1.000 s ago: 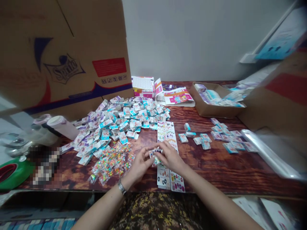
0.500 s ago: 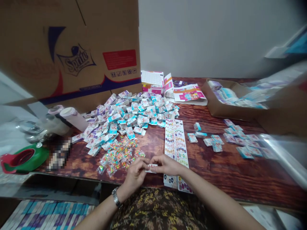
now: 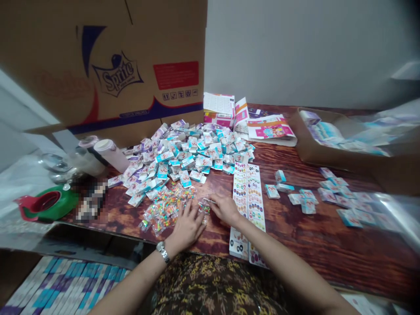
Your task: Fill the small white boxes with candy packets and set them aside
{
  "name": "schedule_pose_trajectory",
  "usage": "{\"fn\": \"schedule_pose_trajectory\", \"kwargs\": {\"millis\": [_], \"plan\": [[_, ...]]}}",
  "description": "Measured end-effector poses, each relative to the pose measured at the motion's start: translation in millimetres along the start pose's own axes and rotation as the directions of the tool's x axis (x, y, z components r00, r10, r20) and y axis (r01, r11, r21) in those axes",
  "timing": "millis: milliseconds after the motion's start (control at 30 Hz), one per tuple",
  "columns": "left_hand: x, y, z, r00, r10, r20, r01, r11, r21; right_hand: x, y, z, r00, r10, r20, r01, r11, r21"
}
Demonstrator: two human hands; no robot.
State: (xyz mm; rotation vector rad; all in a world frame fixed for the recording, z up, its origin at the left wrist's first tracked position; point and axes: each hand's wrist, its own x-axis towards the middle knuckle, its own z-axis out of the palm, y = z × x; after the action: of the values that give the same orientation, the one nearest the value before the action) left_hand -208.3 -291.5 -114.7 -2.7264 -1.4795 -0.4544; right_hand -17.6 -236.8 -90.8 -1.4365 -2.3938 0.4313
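My left hand (image 3: 187, 224) lies with its fingers spread over the near right side of a heap of small clear packets (image 3: 164, 208) holding bright multicoloured pieces. My right hand (image 3: 226, 210) is closed, pinching a small white card (image 3: 209, 200) seen nearly edge-on beside one packet. Under the right wrist lie long sticker sheets (image 3: 257, 210) printed with rows of small coloured ovals. Behind the packets rises a large pile of small white, blue and purple boxes (image 3: 185, 178).
A big cardboard carton (image 3: 177, 100) stands behind the pile. To the left are a tape roll on a green holder (image 3: 62, 205) and a pale bottle (image 3: 113, 156). On the right, several small boxes (image 3: 308, 205) lie near an open cardboard box (image 3: 315, 157).
My hands have parted and moved farther from my body. The left hand has spread out onto the packets, while the right keeps the white card. The view has shifted left.
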Motion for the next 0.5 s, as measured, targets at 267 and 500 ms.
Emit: {"fn": "schedule_pose_trajectory", "kwargs": {"millis": [267,500], "plan": [[11.4,4.6,-5.0,0.996,0.068,0.052,-0.068,0.998,-0.003,-2.0,6.7,-2.3,0.998,-0.050,0.023,0.054,0.970,-0.238],[3.5,5.8,0.9,0.997,0.011,0.071,-0.011,1.000,-0.006,-6.9,-2.9,12.4,0.970,-0.177,0.169,0.226,0.914,-0.337]]}}
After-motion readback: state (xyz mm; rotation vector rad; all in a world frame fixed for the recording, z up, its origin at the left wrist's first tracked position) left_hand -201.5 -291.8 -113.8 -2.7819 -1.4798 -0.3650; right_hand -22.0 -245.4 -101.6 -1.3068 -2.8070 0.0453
